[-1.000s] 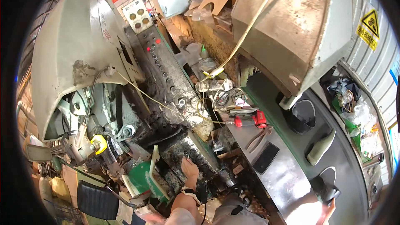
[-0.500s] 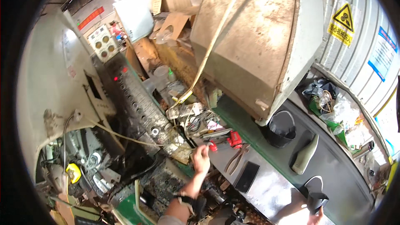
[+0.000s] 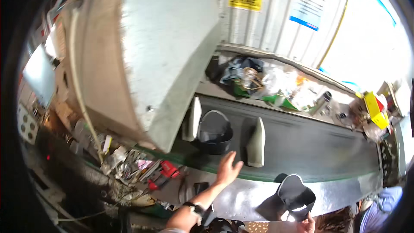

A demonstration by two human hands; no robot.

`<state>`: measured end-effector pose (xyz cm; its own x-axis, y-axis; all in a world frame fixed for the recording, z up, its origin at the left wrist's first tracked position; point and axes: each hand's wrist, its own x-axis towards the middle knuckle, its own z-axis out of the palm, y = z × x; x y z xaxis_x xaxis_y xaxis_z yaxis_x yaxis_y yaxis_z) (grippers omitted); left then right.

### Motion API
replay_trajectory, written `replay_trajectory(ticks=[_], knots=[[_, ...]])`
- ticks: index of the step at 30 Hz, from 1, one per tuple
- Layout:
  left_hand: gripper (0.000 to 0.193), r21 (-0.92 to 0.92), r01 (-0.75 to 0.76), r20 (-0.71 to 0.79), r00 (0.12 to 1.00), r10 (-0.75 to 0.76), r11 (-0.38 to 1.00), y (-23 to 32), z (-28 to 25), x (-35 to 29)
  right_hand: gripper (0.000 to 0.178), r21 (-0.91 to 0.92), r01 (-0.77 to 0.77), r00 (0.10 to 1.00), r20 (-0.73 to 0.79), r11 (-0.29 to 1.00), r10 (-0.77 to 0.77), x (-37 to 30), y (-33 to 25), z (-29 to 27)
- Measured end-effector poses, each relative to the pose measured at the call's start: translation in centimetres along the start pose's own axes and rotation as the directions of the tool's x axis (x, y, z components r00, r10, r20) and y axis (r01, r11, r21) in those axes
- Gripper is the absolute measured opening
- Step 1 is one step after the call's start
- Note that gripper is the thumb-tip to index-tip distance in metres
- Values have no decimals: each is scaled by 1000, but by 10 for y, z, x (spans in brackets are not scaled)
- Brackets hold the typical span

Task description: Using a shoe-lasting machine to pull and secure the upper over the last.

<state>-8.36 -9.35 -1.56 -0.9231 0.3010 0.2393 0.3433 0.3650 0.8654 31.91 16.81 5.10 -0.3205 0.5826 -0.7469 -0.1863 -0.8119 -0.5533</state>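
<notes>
My right hand [image 3: 307, 223], at the lower right, grips the lower edge of a black, cup-shaped piece with a high curved back [image 3: 297, 196] above the shiny metal ledge [image 3: 340, 192]. My left hand [image 3: 228, 169] is empty, its fingers apart, over the near edge of a dark conveyor belt [image 3: 297, 146]. Just beyond it on the belt stands a second black cup-shaped piece [image 3: 215, 137]. A pale, elongated piece [image 3: 256, 144] stands to its right, and another pale piece [image 3: 192, 121] to the left, partly behind the black one.
A large pale metal hood [image 3: 170, 51] rises at the left over the belt. Red tools [image 3: 168, 169], a dark phone [image 3: 201, 187] and clutter lie left of my left hand. Plastic bags [image 3: 280, 82] line the far ledge. A person in blue [image 3: 384, 209] is at the lower right.
The view has swung right. My left hand has moved from beside the red tools to the belt's near edge, its fingers now spread. My right hand still holds the black cup-shaped piece.
</notes>
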Motion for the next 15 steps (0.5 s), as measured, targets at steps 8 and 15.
replay_trajectory(ticks=[8, 15], knots=[[116, 358, 528, 85, 803, -590, 770, 49, 162, 35, 42, -27, 74, 889, 454, 997, -54, -13, 37, -16], [71, 557, -333, 317, 932, 176, 761, 101, 59, -39, 46, 138, -204, 877, 466, 969, 119, 25, 24, -46]])
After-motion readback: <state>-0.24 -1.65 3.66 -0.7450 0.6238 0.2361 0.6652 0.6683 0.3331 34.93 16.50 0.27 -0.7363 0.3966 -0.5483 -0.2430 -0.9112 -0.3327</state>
